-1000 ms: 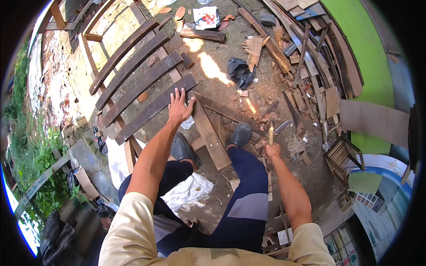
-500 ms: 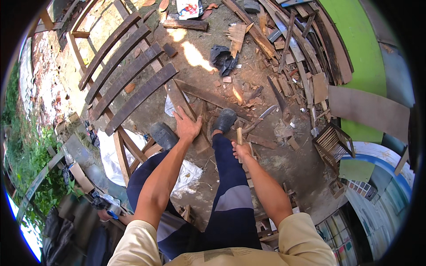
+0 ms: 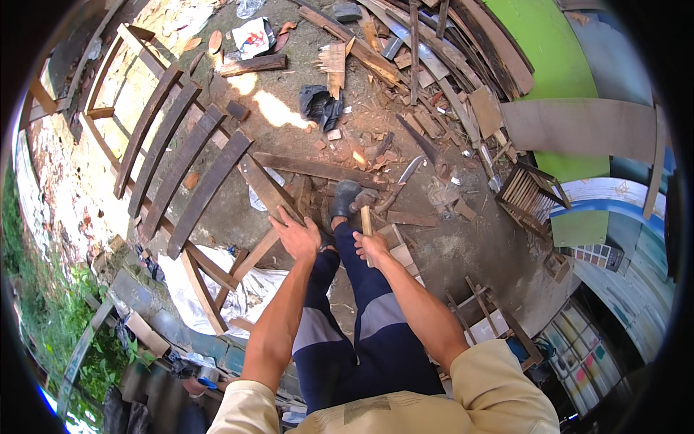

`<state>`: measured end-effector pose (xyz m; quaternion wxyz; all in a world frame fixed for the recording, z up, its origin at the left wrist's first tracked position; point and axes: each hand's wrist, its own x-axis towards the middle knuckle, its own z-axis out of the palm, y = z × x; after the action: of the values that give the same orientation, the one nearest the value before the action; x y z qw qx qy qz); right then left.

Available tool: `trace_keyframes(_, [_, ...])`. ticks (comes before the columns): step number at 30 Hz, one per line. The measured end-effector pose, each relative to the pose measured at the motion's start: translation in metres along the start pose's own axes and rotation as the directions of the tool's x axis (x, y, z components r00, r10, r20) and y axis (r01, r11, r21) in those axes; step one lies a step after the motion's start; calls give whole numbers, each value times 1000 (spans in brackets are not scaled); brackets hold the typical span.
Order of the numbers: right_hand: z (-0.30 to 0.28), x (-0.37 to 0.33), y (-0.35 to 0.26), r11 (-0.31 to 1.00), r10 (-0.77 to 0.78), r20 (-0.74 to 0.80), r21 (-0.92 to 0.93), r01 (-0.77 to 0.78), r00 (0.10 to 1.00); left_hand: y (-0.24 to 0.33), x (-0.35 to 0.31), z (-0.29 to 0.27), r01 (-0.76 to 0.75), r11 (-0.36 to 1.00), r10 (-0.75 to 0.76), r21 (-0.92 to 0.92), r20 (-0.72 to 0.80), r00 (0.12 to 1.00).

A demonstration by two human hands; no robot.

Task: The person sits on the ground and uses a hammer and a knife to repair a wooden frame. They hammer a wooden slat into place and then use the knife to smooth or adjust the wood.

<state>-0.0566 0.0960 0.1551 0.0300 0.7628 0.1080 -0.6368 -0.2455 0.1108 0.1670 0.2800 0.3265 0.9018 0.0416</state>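
My left hand (image 3: 298, 235) lies with fingers spread at the near end of a wooden rail (image 3: 266, 183), part of a long slatted wooden frame. Several dark slats (image 3: 211, 189) cross that frame on the left. In my right hand (image 3: 372, 247) is a hammer (image 3: 367, 220), gripped by its pale wooden handle. Its brownish head sits at the upper end, close to my dark clog (image 3: 344, 199). Past the clog, a long board (image 3: 311, 167) lies on the ground.
A handsaw (image 3: 423, 145) and a curved-bladed knife (image 3: 410, 171) lie to the right. Scrap wood (image 3: 434, 54) is piled at the far right, near a slatted wooden piece (image 3: 526, 197). White sacking (image 3: 184, 286) spreads under the frame's near end. A black plastic bag (image 3: 322, 106) lies ahead.
The view has shifted, so the scene sits farther left. My left foot has drawn in beside the right leg. The hammer stays in my right hand, and my left hand remains at the rail's end.
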Motion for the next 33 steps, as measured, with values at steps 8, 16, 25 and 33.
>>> trace_keyframes(8, [-4, -43, 5, 987, 49, 20, 155, -51, 999, 7, -2, -10, 59, 994, -55, -87, 48, 997])
trace_keyframes(16, [-23, -116, -24, 997, 29, 63, 76, -34, 998, 13, 1, -19, 104, 994, -100, -41, 94, 991])
trace_keyframes(25, [-27, -160, -100, 991, -109, 96, 91, 100, 989, 18, 2, -16, 109, 989, -100, -97, 100, 990])
trace_keyframes(33, [-35, -114, -168, 993, 65, 215, -106, -42, 974, 34, 6, -28, 181, 980, -165, -83, 167, 972])
